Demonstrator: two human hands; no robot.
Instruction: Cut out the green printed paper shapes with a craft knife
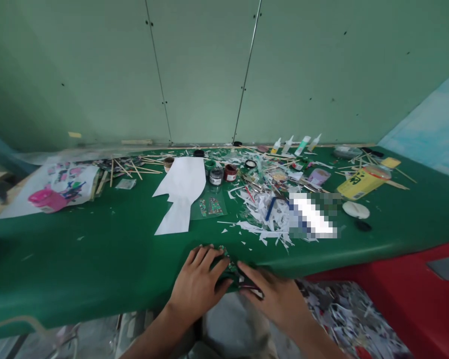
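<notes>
The right hand [280,298] is gripping a dark tool [251,284] (kind unclear); the left hand [199,280], its grip impossible to tell, is touching a patterned piece [230,266] by the green table [97,269] edge. A white paper cutout [184,185] is lying beyond.

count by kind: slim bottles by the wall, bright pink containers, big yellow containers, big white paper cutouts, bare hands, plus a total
slim bottles: 4
bright pink container: 1
big yellow container: 1
big white paper cutout: 1
bare hands: 2
total: 9
</notes>
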